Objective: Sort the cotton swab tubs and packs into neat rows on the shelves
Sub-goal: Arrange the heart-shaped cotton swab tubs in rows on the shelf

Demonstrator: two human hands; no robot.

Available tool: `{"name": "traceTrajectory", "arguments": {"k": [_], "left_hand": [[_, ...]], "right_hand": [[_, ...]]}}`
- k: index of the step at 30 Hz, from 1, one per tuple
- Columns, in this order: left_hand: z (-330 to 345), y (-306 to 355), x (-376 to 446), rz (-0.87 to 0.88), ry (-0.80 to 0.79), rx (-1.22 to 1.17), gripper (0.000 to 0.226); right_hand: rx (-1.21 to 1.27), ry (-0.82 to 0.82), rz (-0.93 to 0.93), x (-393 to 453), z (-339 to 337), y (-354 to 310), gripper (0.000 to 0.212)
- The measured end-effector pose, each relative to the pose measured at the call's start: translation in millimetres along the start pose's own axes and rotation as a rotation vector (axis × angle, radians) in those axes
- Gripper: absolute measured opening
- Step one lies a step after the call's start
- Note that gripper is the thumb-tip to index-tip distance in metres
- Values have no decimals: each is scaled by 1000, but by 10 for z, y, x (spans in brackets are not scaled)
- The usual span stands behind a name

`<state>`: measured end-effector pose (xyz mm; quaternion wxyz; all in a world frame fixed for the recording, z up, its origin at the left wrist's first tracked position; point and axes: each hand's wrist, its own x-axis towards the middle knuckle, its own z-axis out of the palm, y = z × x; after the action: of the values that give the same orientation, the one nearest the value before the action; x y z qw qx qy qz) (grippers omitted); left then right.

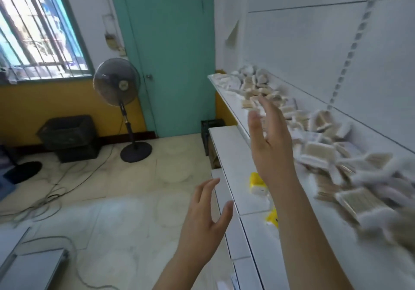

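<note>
Overhead, white shelf (233,110) heaped with swab packs (318,155); both hands' fingers released; fan (116,80) by teal door (170,42).

Pedestal fan (116,81) before a teal door (170,49); barred window (38,26) at left; black crates (69,134) (stacked) on the floor; loose cables (45,197).

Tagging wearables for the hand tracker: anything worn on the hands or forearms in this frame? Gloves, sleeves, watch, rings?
Nothing worn that shows. The left hand and right hand are both bare: no gloves, no rings visible. Both forearms are bare down to the frame edge, with no sleeves, watch or bands in view. The right fingertips are motion-blurred, so small details there cannot be told.
</note>
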<state>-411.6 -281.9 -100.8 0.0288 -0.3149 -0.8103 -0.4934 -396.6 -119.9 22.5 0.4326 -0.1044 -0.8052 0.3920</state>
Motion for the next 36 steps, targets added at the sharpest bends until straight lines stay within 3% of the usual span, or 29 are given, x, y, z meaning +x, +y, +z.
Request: {"name": "traceTrajectory", "arguments": {"k": [6,17,27,36], "left_hand": [[-80,-686,1070,-19,-8,-24,58],[-262,-1643,3236,100,-161,-128,62],[321,-2367,4941,138,-222,-228,65],[973,-2457,6871,312,-368,-100,60]], "right_hand": [[-16,-41,-11,695,882,438,56],[-171,86,10,2176,2186,960,56],[-264,167,81,3387,2758,1933,55],[-286,498,117,4984,2531,2975,53]]}}
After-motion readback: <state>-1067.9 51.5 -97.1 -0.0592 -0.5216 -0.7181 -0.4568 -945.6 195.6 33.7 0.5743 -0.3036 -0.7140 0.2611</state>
